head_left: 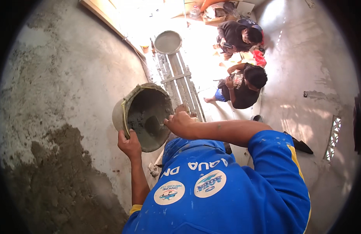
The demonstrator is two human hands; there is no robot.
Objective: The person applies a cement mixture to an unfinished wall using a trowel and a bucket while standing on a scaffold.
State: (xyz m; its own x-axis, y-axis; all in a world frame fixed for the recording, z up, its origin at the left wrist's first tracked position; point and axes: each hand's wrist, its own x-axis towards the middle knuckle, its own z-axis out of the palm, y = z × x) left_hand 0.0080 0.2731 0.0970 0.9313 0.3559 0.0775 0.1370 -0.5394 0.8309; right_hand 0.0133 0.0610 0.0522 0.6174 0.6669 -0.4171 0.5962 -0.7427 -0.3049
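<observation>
A deep bucket tilts open toward me in front of the left wall, with wet grey mortar inside. My left hand grips its near rim, beside the yellowish cord handle. Just over the opposite rim, my right hand is closed round the handle of a trowel, largely covering that handle. The dark trowel blade reaches down into the bucket, close to the mortar. Fresh dark plaster coats the lower part of the wall on my left.
Below me runs a plank scaffold, with a round mortar-smeared tub at its far end. Two people, one in a dark top and one in a black T-shirt, sit to its right. A vent block pierces the right wall.
</observation>
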